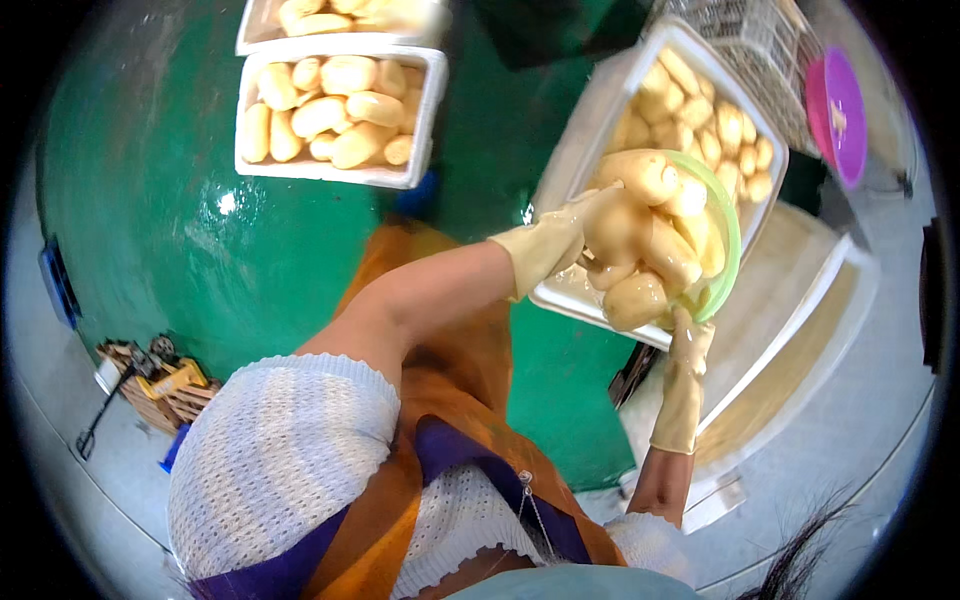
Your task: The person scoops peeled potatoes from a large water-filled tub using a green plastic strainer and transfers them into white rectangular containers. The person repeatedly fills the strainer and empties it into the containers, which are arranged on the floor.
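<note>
A light-green plastic basin (726, 259), heaped with wet, peeled, pale-yellow root vegetables (671, 251) that look like lotus root segments, is over the near part of a white foam box (551, 292). My right hand (688, 337), in a cream rubber glove, grips the basin's near right edge. My left hand (574, 229), gloved alike, lies against the left side of the heap. Its fingers are partly hidden, so whether it holds the basin or only the roots is unclear. More roots (701, 120) fill the far part of the box.
On the wet green floor (150, 225), two foam boxes of roots (330, 112) stand at the upper left. A grey plastic crate (757, 52) and a magenta basin (844, 116) are at the upper right. A large pale tub (795, 330) stands right; a wooden crate (169, 397) lower left.
</note>
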Demonstrator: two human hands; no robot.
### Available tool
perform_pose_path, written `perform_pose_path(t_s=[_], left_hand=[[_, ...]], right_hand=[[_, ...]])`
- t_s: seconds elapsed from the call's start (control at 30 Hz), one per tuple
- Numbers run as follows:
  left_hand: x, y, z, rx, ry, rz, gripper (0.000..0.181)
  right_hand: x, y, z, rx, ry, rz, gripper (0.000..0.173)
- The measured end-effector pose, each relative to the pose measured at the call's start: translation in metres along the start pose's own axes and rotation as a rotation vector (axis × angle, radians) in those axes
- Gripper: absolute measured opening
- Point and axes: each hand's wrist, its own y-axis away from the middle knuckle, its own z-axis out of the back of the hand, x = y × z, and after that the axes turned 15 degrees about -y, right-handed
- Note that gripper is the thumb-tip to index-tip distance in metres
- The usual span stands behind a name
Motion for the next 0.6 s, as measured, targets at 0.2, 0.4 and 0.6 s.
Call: perform_pose_path(t_s=[0.2, 0.4, 0.6], left_hand=[[-0.056, 0.045, 0.09, -0.194, 0.018, -0.044, 0.068], [-0.162, 0.108, 0.201, -0.231, -0.051, -0.388, 0.063], [-0.257, 0.115, 0.36, -0.589, 0.184, -0.594, 0.063]], right_hand=[[0.079, 0.028, -0.133, 0.225, -0.065, 0.114, 0.048], [0.14, 0.004, -0.302, 0.476, 0.059, 0.295, 0.039], [0.217, 0.006, -0.497, 0.459, 0.565, 0.891, 0.059]])
